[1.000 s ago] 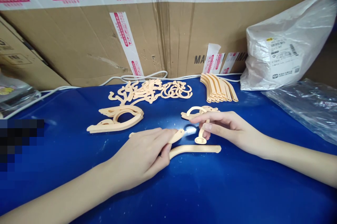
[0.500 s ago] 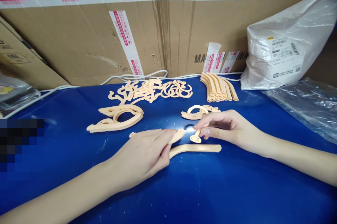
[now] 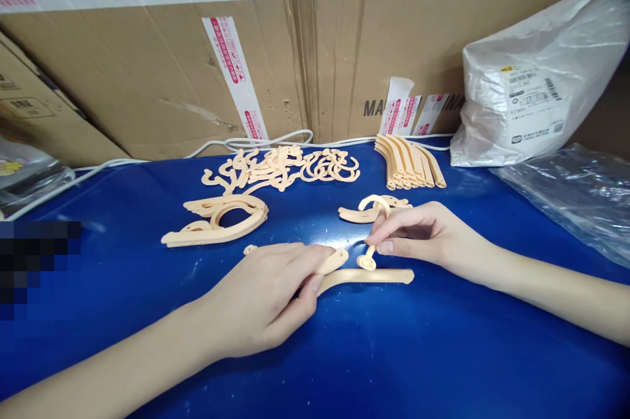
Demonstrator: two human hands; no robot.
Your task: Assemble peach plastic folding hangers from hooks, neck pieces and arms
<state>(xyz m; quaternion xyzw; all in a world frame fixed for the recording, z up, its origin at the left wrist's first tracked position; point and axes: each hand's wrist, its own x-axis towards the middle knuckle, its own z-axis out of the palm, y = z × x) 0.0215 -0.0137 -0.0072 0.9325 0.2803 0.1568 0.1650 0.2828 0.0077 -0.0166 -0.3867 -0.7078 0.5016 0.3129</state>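
Over the blue bench (image 3: 374,353), the left hand (image 3: 268,294) grips a flat beige piece (image 3: 335,261), its holed end projecting past the fingers. The right hand (image 3: 433,238), thumb and forefinger pinched, holds a beige hook (image 3: 366,262) base downward. A bent bar (image 3: 374,276) lies below, one end at the left hand. Behind: loose hooks (image 3: 329,167), left; stacked bars (image 3: 408,163), right.

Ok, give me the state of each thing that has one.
Left hand: gripping a holed piece
Right hand: pinching a hook, base downward
Curved bar: left hand hides one end
Loose hooks: heaped
Bar stack: lined up
Left-side parts: stacked
Parts by right hand: partly hidden
White bag: bulging
Clear plastic: crumpled
White cable: partly looped
Back cardboard: taped
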